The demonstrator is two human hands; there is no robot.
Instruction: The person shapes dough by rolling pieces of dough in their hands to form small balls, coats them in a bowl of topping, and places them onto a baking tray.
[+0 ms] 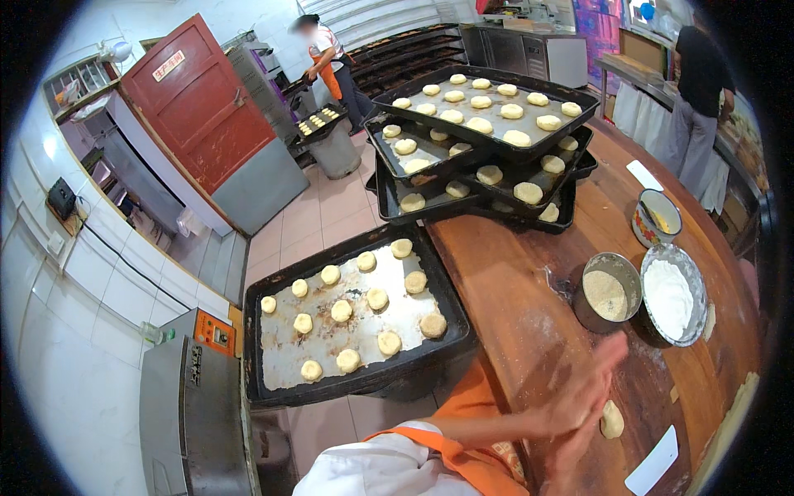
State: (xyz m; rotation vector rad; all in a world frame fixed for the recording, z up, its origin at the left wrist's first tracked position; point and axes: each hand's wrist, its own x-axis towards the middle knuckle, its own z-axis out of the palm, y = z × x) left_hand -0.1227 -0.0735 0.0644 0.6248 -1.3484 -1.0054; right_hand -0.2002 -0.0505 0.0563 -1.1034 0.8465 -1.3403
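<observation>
My left hand [583, 388] and my right hand [571, 450] are brought together palm to palm over the near part of the wooden table, both blurred by motion. The left fingers look stretched out; the right fingers are mostly hidden. Whether anything lies between the palms cannot be seen. Just right of them a pale dough piece [612, 420] rests on the wood. A white flat scraper [652, 461] lies farther right. Beyond the hands stand a metal can [633, 285] of tan grains and a basin [699, 302] of white powder.
Left of the table sits a black baking tray [255, 347] with several round dough pieces. More loaded trays [571, 120] are stacked crookedly at the table's far end. An enamel mug [674, 240] holds something yellow. One person [335, 62] stands far back, another [699, 99] at right.
</observation>
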